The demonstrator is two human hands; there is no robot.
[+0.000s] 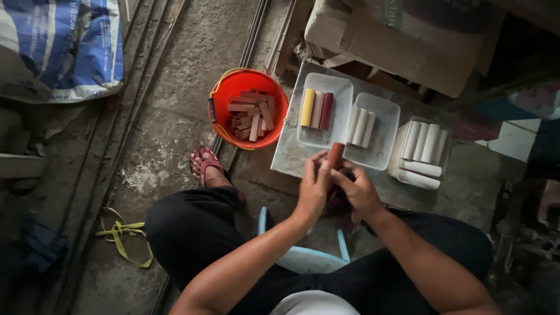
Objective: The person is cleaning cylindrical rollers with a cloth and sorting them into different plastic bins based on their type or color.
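Observation:
My left hand and my right hand meet over the near edge of a low metal sheet. Together they grip a reddish-brown cylinder held upright, its top poking out above my fingers. A dark cloth-like thing sits under my right hand; I cannot tell what it is. Just beyond, a clear tray holds a yellow, a pink and a dark red cylinder. A second clear tray holds three pale cylinders. A third tray at the right carries several white cylinders.
An orange bucket with several reddish wooden blocks stands on the concrete floor to the left. My sandalled foot is beside it. A light blue stool is under me. A blue-white sack lies far left, cardboard boxes behind.

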